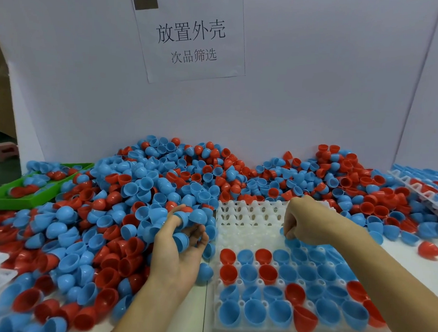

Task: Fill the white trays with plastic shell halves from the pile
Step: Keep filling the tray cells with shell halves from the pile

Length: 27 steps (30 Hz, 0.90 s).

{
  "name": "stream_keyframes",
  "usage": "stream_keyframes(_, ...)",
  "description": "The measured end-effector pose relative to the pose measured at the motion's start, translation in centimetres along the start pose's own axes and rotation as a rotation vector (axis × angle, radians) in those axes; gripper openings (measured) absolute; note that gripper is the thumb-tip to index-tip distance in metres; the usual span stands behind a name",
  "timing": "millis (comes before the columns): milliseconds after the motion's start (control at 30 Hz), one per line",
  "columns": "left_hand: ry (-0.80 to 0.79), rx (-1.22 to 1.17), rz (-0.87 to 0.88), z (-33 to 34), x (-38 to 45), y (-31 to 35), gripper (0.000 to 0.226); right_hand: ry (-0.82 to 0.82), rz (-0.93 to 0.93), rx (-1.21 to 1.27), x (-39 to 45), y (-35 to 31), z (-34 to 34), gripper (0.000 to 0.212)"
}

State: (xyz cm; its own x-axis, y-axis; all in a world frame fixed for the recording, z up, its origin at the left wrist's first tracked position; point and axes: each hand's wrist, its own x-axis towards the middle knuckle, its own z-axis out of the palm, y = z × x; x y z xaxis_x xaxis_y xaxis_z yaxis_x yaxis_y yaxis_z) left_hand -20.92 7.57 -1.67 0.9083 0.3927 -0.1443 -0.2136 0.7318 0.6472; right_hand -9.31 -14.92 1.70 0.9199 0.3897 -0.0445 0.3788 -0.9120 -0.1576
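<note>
We are partway through loading the white moulded plastic tray at the lower right of centre: its near rows hold blue and red plastic shell halves sitting open side up, while the far rows, toward the middle of the frame, are bare sockets. Our left hand, just left of the tray, lies palm up with fingers curled around a small stock of blue shell halves — a reserve drawn from the big heap of red and blue plastic shells that fills the left and centre of the frame. Our right hand is over the tray's middle, knuckles up, fingers bent down to the edge of the filled rows; it looks to be setting a blue half there, though what it pinches we cannot tell.

Next, we judge, the right hand must take a half from the left palm, turn it cup-up and seat it in the nearest free socket — working row by row toward the far edge. A green plastic bin with a few shells sits at the left edge, and a second filled tray lies at the right.
</note>
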Motion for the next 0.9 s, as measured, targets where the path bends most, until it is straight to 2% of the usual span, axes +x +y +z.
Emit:
stream_keyframes(67, 0.001, -0.003, -0.001, 0.1, 0.0, 0.0, 0.019, 0.047, 0.017, 0.056, -0.4, 0.6, -0.2, 0.019)
stream_keyframes(167, -0.005, 0.008, 0.01, 0.0, 0.1, 0.0, 0.02, 0.222, 0.073, 0.137, -1.0, 2.1, -0.5, 0.028)
stream_keyframes(267, -0.015, 0.016, 0.011, 0.0, 0.0, -0.1, 0.019, 0.352, 0.105, 0.206, -1.7, 3.3, -0.4, 0.021)
stream_keyframes(433, -0.028, 0.023, 0.014, 0.0, -0.1, -0.2, 0.022, 0.245, 0.054, 0.243, -2.4, 3.6, 0.6, 0.014)
stream_keyframes(600, -0.05, 0.039, 0.019, 0.0, -0.1, -0.1, 0.018, 0.162, 0.05, 0.221, -2.2, 3.0, 1.1, 0.018)
stream_keyframes(700, -0.046, 0.048, 0.025, -0.1, -0.1, -0.1, 0.015, 0.146, 0.045, 0.203, -2.3, 2.8, 1.2, 0.02)
stream_keyframes(900, -0.042, 0.047, 0.018, -0.1, -0.2, -0.2, 0.016, 0.218, 0.04, 0.191, -2.3, 3.2, 1.7, 0.02)
